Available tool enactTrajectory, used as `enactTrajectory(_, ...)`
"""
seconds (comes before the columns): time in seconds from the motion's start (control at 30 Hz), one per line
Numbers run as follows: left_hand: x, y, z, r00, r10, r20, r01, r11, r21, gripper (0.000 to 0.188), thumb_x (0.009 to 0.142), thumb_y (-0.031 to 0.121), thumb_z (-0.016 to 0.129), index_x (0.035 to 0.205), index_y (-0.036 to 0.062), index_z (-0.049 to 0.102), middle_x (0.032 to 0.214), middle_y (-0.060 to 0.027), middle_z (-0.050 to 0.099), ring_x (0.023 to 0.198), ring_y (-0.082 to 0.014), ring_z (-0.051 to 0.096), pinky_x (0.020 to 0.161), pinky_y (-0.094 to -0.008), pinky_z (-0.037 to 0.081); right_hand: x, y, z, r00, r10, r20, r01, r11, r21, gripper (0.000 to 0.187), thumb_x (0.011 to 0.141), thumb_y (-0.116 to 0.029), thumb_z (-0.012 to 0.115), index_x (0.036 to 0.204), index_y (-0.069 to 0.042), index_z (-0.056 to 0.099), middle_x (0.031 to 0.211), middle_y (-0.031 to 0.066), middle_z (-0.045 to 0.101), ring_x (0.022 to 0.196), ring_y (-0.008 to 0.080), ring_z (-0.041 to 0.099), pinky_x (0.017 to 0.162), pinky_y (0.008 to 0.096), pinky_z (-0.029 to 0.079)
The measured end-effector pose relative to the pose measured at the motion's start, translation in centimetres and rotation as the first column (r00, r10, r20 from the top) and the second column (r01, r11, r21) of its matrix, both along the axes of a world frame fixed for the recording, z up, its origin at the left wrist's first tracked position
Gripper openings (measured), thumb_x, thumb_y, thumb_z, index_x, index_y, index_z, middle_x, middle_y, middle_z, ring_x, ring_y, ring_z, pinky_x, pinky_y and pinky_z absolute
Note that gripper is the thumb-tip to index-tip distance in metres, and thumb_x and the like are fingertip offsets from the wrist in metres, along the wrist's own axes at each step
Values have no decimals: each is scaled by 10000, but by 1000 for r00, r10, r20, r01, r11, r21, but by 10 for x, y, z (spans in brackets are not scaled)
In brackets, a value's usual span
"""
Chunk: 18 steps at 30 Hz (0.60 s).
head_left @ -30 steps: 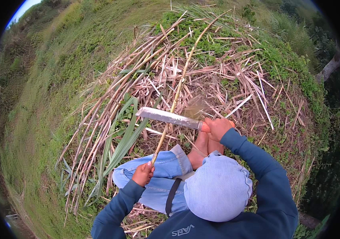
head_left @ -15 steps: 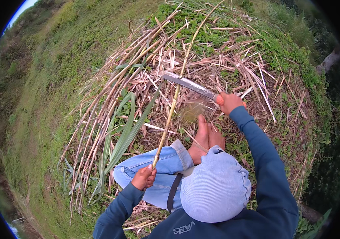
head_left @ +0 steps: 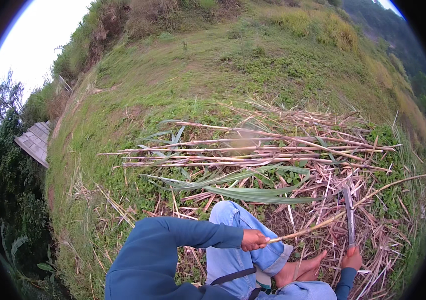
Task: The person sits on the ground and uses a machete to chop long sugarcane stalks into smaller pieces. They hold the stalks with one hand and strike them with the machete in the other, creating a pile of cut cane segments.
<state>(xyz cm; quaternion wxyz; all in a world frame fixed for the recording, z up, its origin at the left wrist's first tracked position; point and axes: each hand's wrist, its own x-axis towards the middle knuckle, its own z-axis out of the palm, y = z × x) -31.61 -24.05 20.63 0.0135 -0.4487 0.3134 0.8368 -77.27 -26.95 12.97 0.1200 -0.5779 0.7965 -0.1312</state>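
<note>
A long, yellowish, jointed cane stalk is gripped at its near end by my left hand, fingers wrapped round it in front of my bent knee. From there it slants away to the right. My right hand holds a machete by its orange handle, close to my bare feet. The blade points away from me and crosses the stalk partway along; whether the two touch I cannot tell.
A row of uncut-looking long stalks lies across the ground ahead, with long green leaves on the near side. Dry husks litter the ground at right. A grassy slope rises beyond; a grey roof shows at far left.
The view has swung to the left, so the stalks lie crosswise and my hands appear farther right. Both hands keep their holds on the stalk and the machete.
</note>
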Motion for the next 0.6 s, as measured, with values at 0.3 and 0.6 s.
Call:
enactTrajectory(0.3,-1,-9,13,1000,16,-17,-15,996,90,426,1018,499,338,769,167,433,540,118,213,413,7,168,345,-191,155,-15,10,-17,996,66,-62,-59,991,119,466,712,-207,678,1140,-68,554,824,261,640,831,473,611,735,524,481)
enactTrajectory(0.6,10,-24,25,979,-56,198,121,935,-333,355,1007,465,422,950,125,510,578,62,348,438,-45,277,373,-221,257,-65,63,-86,842,-212,496,258,966,-25,409,713,-17,613,1116,42,573,942,155,648,937,185,635,837,339,489)
